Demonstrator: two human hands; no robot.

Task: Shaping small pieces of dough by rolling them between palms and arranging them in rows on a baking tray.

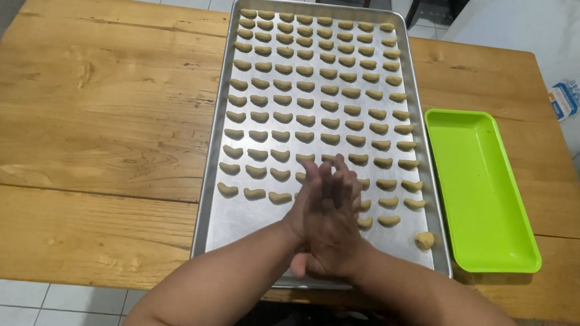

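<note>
Palms are pressed flat together above the near part of a metal baking tray [215,219], the left hand [303,210] laid against the right hand [337,219], fingers stretched out and pointing away from the body. Whether something is held between the palms cannot be told, because the inside is fully hidden. The tray is covered with rows of small crescent-shaped dough pieces [307,104], set apart from each other. Some pieces of the nearest rows are hidden behind the hands, so these rows cannot be seen complete. One small ball of dough [424,240] is seen alone near the right near corner of the tray. Just beside the tray, on the right, a green plastic tray [483,194] is placed. Both trays are carried by a wooden desk [92,111]. At the far right, a white covered surface [525,37] is cut off by the edge, and a blue and white packet [567,96] is lying on it.
</note>
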